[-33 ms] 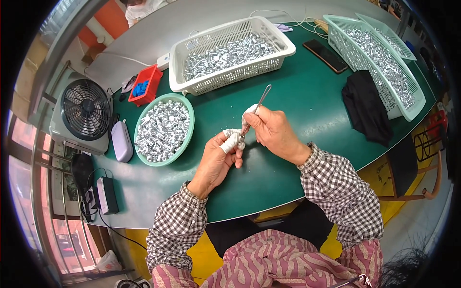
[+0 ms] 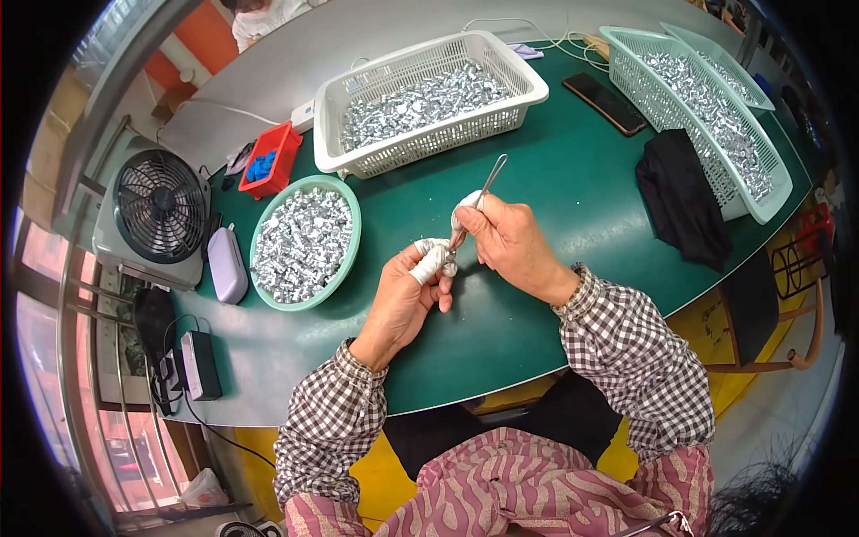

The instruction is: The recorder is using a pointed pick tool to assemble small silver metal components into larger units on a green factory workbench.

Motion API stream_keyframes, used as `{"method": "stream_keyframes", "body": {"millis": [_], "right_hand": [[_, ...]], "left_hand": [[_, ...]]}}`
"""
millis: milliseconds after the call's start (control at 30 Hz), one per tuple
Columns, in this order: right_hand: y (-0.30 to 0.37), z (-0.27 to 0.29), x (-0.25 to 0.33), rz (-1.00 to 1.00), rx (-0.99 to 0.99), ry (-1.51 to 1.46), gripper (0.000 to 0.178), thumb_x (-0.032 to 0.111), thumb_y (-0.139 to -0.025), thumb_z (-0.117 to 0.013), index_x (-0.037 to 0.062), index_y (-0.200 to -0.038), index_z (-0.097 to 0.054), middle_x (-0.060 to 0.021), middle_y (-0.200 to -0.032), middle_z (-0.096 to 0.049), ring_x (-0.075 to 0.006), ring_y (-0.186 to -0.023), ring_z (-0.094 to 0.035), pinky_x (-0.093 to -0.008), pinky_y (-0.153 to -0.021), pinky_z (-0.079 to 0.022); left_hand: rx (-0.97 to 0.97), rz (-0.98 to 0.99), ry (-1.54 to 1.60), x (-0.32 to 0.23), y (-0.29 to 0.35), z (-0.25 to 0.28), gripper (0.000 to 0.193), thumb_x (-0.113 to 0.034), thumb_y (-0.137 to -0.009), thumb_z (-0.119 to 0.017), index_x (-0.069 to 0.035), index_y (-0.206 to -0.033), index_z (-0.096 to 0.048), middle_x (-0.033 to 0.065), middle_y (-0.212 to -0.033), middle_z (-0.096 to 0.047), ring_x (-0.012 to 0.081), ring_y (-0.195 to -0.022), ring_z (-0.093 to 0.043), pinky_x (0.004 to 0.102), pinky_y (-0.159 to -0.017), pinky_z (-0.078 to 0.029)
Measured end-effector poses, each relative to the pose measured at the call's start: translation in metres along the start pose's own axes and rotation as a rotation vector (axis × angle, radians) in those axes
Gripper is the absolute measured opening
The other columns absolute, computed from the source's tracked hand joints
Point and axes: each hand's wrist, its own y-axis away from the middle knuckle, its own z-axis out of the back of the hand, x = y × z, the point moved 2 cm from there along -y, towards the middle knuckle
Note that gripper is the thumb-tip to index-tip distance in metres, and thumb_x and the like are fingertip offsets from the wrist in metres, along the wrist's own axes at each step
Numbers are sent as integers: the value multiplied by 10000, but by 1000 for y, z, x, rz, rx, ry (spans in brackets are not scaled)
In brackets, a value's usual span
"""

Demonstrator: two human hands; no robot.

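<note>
My left hand [image 2: 404, 294], with white wrapping on its fingers, is closed on a small silver metal part [image 2: 450, 268] over the near middle of the table. Closed around slim metal tweezers [image 2: 493, 173], my right hand [image 2: 512, 240] is just to the right of it. The tweezers are tilted, their bent end pointing up and their lower end down at the part. Fingers partly cover both the part and the tips, so I cannot tell exactly how they touch. A white wrap also covers a right fingertip.
Silver parts fill a round green bowl [image 2: 356, 234] at left, a white basket [image 2: 322, 134] behind and a pale green basket [image 2: 777, 201] at right. Also on the green table [image 2: 573, 179] are a phone [image 2: 604, 104], black cloth [image 2: 682, 197], red bin [image 2: 279, 143], purple case [image 2: 227, 264] and fan [image 2: 161, 201].
</note>
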Motion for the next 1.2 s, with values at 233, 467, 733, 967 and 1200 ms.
{"method": "stream_keyframes", "body": {"millis": [233, 467, 733, 967, 1200], "right_hand": [[-2, 12, -2, 127, -229, 96, 200, 144, -936, -452, -1, -816, -518, -33, -665, -595, -45, -436, -437, -205, -386, -345], [-8, 24, -11, 169, -330, 170, 199, 142, -935, -453, -6, -818, -518, -41, -675, -602, -46, -426, -427, -210, -378, -336], [-14, 30, -14, 192, -395, 210, 192, 144, -934, -456, -3, -830, -524, -41, -681, -609, -48, -416, -422, -212, -372, -333], [-16, 31, -14, 219, -398, 215, 187, 142, -934, -454, -2, -836, -522, -39, -675, -608, -51, -415, -427, -211, -374, -334], [-13, 31, -15, 185, -389, 264, 200, 149, -932, -457, -6, -825, -523, -52, -673, -611, -65, -411, -435, -217, -374, -333]], "left_hand": [[-151, -183, -143, -11, -3, 2, 176, -140, -900, -509, -26, -1031, -528, 27, -813, -532, 88, -604, -504, 208, -467, -436], [-220, -412, -421, -52, -1, -18, 170, -119, -871, -549, -23, -1012, -543, 22, -817, -540, 78, -613, -503, 229, -490, -442], [-107, -636, -1589, -16, -20, -35, 142, -117, -811, -599, 3, -863, -544, 126, -729, -597, 248, -651, -581, 351, -558, -456], [-69, -572, -1637, -8, -22, -31, 136, -136, -793, -590, -14, -794, -529, 173, -755, -603, 363, -671, -584, 438, -591, -453], [-224, -654, -1603, -82, -56, -31, 154, -154, -785, -601, -27, -870, -583, 154, -783, -636, 334, -755, -606, 409, -637, -465]]}}
